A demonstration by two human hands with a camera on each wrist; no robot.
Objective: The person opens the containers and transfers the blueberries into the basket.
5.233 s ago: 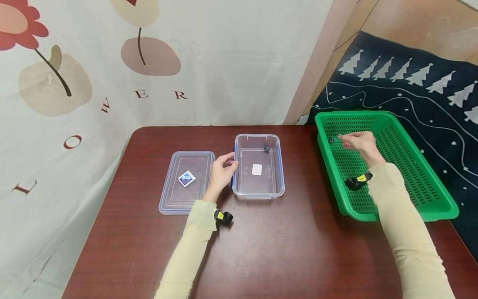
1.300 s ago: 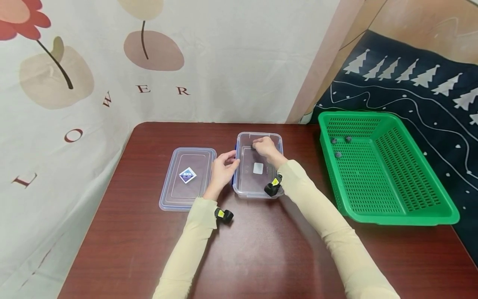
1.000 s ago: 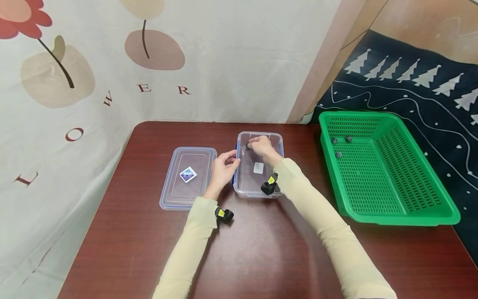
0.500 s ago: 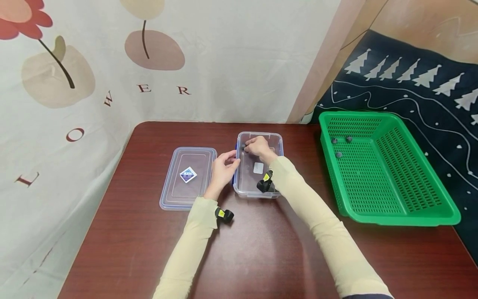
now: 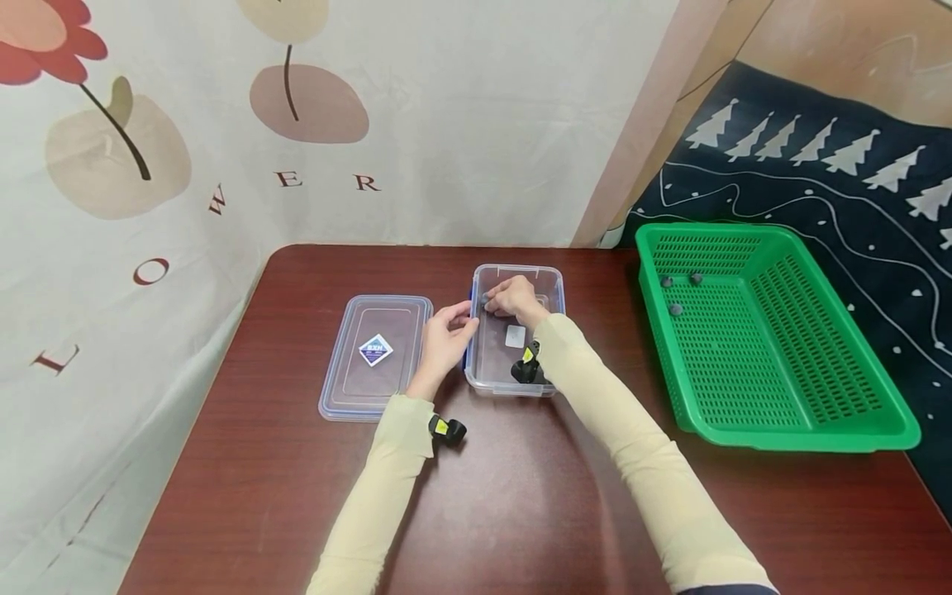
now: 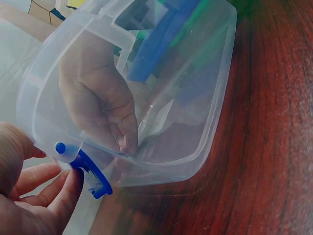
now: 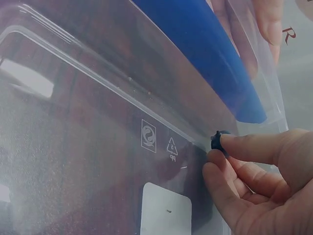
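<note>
Head view: brown table [image 5: 521,496]. Clear plastic box [image 5: 546,285], lid off, stands at centre. Right hand [image 5: 513,296] is inside the box at its far left corner, fingertips pinched on a small dark bead [image 5: 485,298]. Left hand [image 5: 444,339] rests against the box's left wall, fingers loosely bent, touching the blue clip. Clear lid [image 5: 375,355] with a diamond label lies flat just left of the box. Green basket [image 5: 773,330] sits well apart at the right edge; three dark beads [image 5: 675,309] lie near its far left corner. Flower-print cloth [image 5: 186,149] hangs behind.

Left wrist view: box [image 6: 205,98] seen from outside its left wall. Left hand [image 6: 34,196], fingers partly curled, touches the blue clip [image 6: 90,174] at the rim. Right hand [image 6: 105,105] shows through the clear wall, fingertips down at the box floor.

Right wrist view: right hand [image 7: 259,181], thumb and forefinger closed on the bead [image 7: 218,139], low by the box floor beside the left wall. Blue clip [image 7: 205,54] lies outside that wall. White label [image 7: 166,215] on the box floor. Left hand's fingers [image 7: 266,19] show beyond the wall.
</note>
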